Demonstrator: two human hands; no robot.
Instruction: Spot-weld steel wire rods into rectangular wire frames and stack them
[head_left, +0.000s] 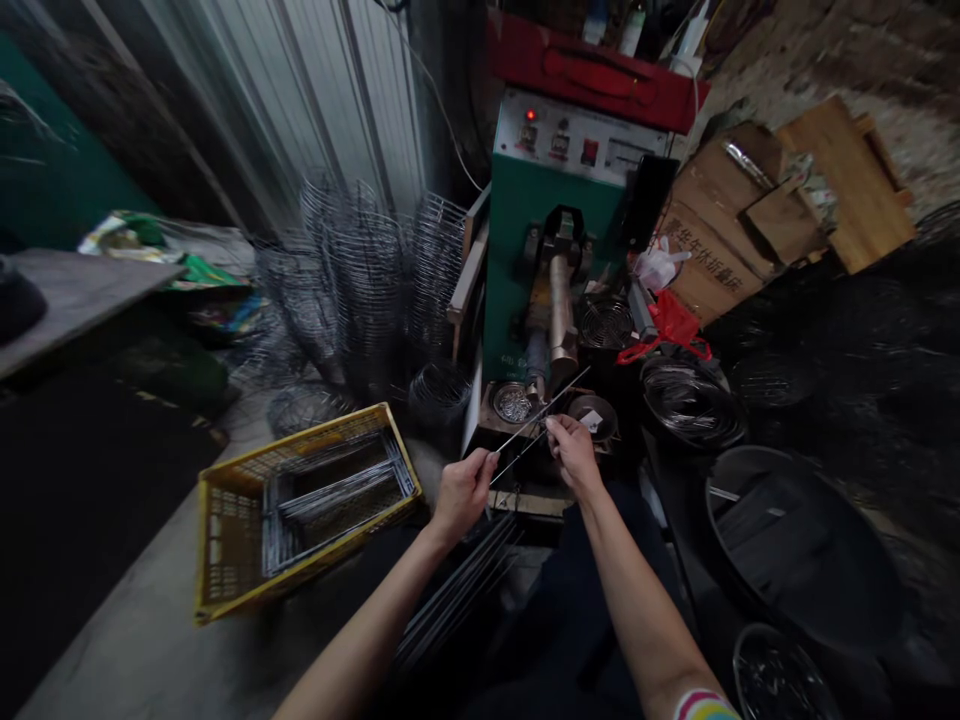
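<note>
Thumb and fingers of my left hand (465,490) pinch a thin metal rod (536,412), which slants up and right in front of the green machine (510,260). My right hand (574,450) is closed in a pinch near the rod's middle; what its fingertips hold is too small to make out. Below runs a second thin rod (516,460), reaching toward the right fingertips; I cannot tell whether both rods are joined. Just beyond my hands are the machine's cylindrical metal arm (561,310), a dish of small metal pieces (513,403) and a dark round dish (604,428).
On the left, a yellow crate (214,540) holds wire frames (337,492). Behind it rise stacks of wire baskets (367,290). Wire coils (690,400), a red bag (671,325), cardboard boxes (705,250) and a large black basin (810,550) crowd the right. Long rods (457,590) lie below my hands.
</note>
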